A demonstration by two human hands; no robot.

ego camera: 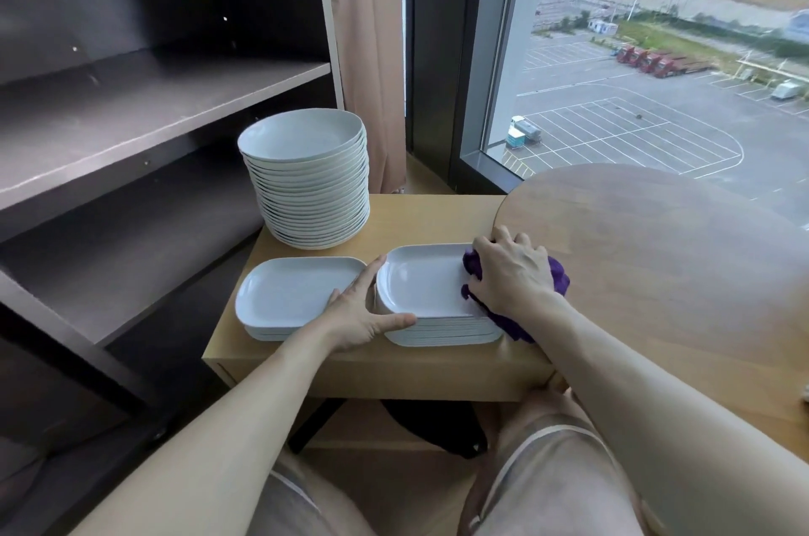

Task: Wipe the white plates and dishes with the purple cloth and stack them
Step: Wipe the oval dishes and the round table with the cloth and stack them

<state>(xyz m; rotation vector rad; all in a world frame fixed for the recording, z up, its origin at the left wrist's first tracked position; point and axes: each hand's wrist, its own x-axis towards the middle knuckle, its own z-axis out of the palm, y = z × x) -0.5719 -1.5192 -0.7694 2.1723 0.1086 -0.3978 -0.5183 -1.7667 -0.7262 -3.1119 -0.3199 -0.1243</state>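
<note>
On a low light-wood table stand three piles of white dishes. A tall stack of round plates is at the back left. A short stack of rectangular plates lies front left. A taller stack of rectangular plates lies front right. My right hand presses the purple cloth onto the right end of that stack's top plate. My left hand rests flat between the two rectangular stacks, thumb against the right stack's front edge, fingers along its left rim.
A dark shelving unit stands to the left. A round wooden table abuts the low table on the right. Behind are a beige curtain and a large window. My knees are below the table edge.
</note>
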